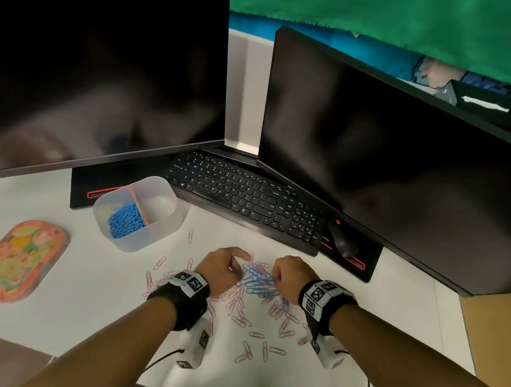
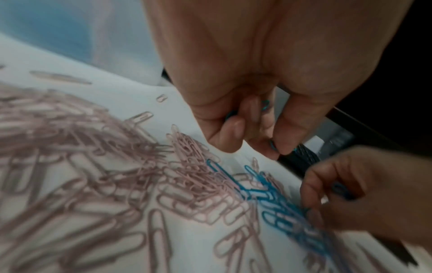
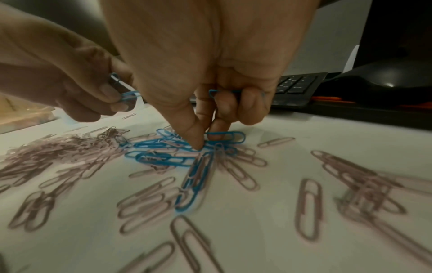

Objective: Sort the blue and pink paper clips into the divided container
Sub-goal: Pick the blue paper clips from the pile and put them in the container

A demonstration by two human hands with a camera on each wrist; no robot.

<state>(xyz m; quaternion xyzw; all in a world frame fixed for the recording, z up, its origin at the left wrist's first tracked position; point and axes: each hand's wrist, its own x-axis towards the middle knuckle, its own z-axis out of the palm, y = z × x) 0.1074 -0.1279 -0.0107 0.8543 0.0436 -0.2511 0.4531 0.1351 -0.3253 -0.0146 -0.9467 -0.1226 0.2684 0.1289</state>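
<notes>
A loose heap of blue paper clips (image 1: 257, 281) lies on the white desk between my two hands, ringed by scattered pink paper clips (image 1: 236, 310). My left hand (image 1: 225, 268) curls its fingers round several blue clips (image 2: 265, 105) just left of the heap. My right hand (image 1: 286, 277) also grips blue clips (image 3: 224, 91) in its curled fingers, while its thumb and forefinger press down on a blue clip (image 3: 224, 137) in the heap. The translucent divided container (image 1: 163, 234) stands at the back left, with blue clips (image 1: 125, 219) in its left compartment.
A black keyboard (image 1: 244, 198) and mouse (image 1: 342, 239) lie behind the heap, under two dark monitors (image 1: 103, 78). A colourful oval tray (image 1: 17, 259) lies at the far left. Pink clips (image 3: 308, 208) spread towards the desk's near edge.
</notes>
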